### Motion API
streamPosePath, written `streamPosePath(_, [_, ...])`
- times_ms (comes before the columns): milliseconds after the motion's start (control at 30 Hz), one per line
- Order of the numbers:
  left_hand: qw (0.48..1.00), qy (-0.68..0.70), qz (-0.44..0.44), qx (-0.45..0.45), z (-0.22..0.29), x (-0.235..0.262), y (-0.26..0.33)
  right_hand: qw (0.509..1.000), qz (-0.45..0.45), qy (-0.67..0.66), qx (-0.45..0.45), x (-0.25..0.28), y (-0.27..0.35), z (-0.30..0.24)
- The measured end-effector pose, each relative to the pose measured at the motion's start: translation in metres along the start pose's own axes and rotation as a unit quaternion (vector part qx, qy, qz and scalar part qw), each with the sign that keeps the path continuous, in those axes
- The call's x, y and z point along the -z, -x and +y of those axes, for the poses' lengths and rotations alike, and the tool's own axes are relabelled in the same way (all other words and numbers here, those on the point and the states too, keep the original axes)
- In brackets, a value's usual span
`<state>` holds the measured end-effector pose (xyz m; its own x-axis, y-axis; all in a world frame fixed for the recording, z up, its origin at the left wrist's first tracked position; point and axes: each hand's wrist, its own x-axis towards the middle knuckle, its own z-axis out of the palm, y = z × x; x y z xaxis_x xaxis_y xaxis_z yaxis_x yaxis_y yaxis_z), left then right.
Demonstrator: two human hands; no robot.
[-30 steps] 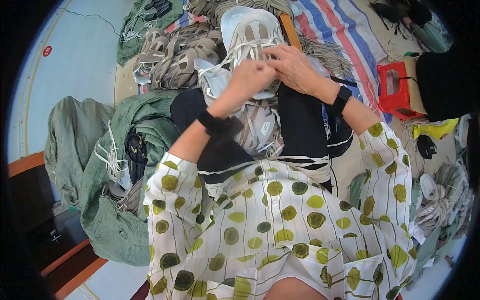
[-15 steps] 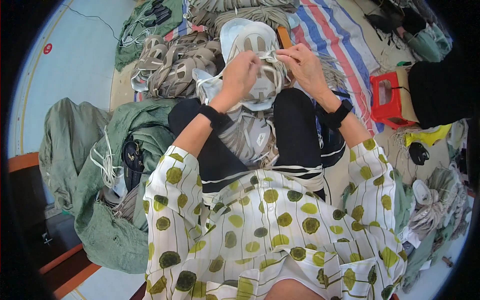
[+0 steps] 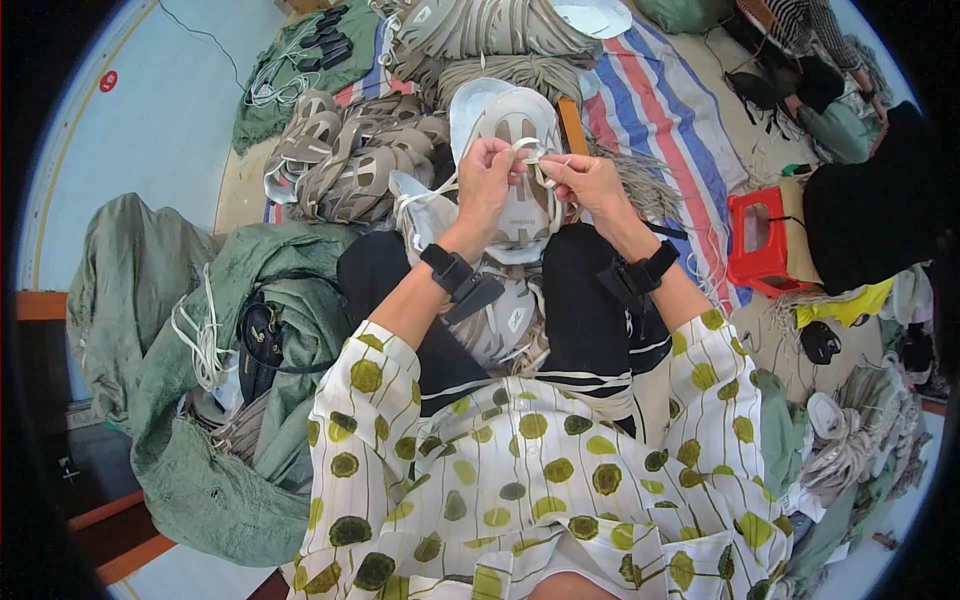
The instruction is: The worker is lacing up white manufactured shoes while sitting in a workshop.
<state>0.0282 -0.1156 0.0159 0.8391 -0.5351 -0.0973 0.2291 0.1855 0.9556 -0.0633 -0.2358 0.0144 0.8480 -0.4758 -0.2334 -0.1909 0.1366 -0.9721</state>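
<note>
A white and taupe shoe upper [image 3: 523, 222] lies between my knees with its pale lining showing at the far end. Above it, a white shoelace [image 3: 526, 146] forms a small loop between my two hands. My left hand [image 3: 487, 188] pinches the lace on the left. From the other side my right hand [image 3: 592, 184] has thumb and finger closed on it. Another lace strand runs from the left hand to a white lining flap [image 3: 422, 212]. Nearer my lap are more uppers [image 3: 508, 318], partly covered by the top one.
Heaps of shoe uppers [image 3: 365, 165] lie at left, with a larger pile [image 3: 490, 28] at the back on a striped sheet [image 3: 660, 120]. Green sacks [image 3: 215, 480] stand at my left. A red stool [image 3: 757, 240] is on the right. A person's sleeve [image 3: 826, 35] shows far right.
My hands have come closer together, and the lace now stands up as a small loop between them. The whole view has shifted, so the scene sits lower in the picture.
</note>
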Motion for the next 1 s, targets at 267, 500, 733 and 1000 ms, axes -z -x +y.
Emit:
streamPosePath(267, [0.972,-0.175,-0.093,-0.13,-0.017,0.005,-0.004,0.993,-0.009,-0.116,0.023,-0.004,-0.012,0.004])
streamPosePath(500, [0.924,-0.285,-0.116,-0.228,-0.041,0.009,0.004,0.989,-0.003,-0.135,0.063,0.0,0.007,0.013])
streamPosePath(733, [0.767,-0.452,-0.238,-0.389,0.009,0.02,0.077,0.987,-0.137,0.03,0.082,-0.009,0.082,0.01])
streamPosePath(1000, [0.771,-0.46,-0.261,-0.354,0.007,0.026,0.074,0.995,-0.043,0.049,0.08,-0.008,0.089,0.002])
